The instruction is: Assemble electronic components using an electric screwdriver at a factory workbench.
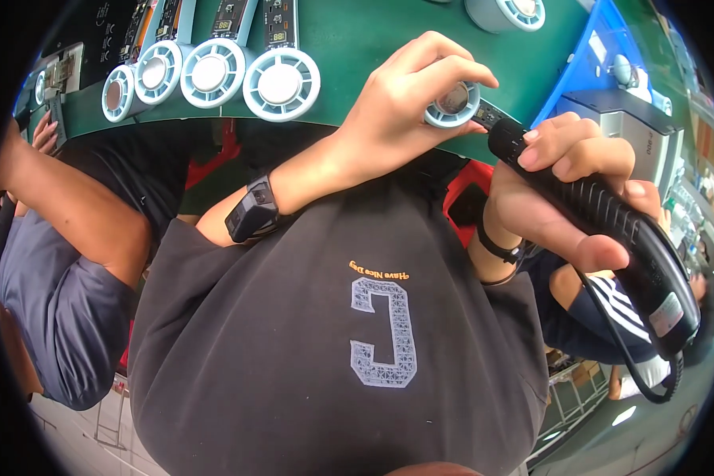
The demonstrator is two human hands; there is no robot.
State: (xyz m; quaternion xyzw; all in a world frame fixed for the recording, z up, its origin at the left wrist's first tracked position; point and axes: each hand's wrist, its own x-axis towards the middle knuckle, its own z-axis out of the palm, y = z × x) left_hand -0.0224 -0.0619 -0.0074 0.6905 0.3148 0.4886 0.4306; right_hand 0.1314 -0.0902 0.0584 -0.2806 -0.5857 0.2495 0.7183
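My left hand [404, 103], with a black watch on the wrist, grips a small round light-blue fan housing [453, 104] at the near edge of the green conveyor belt [357, 47]. My right hand [567, 186] is wrapped around a black electric screwdriver [611, 230]. The screwdriver's tip points at the side of the housing, just beside my left fingers. Its black cable [611, 341] hangs down from the rear end. My dark grey shirt fills the lower middle of the view.
Several round white fan housings [282, 83] with small circuit boards lie in a row on the belt to the left. A co-worker's arm and hand [44, 131] are at the far left. A blue bin [587, 55] and a grey box [635, 127] stand to the right.
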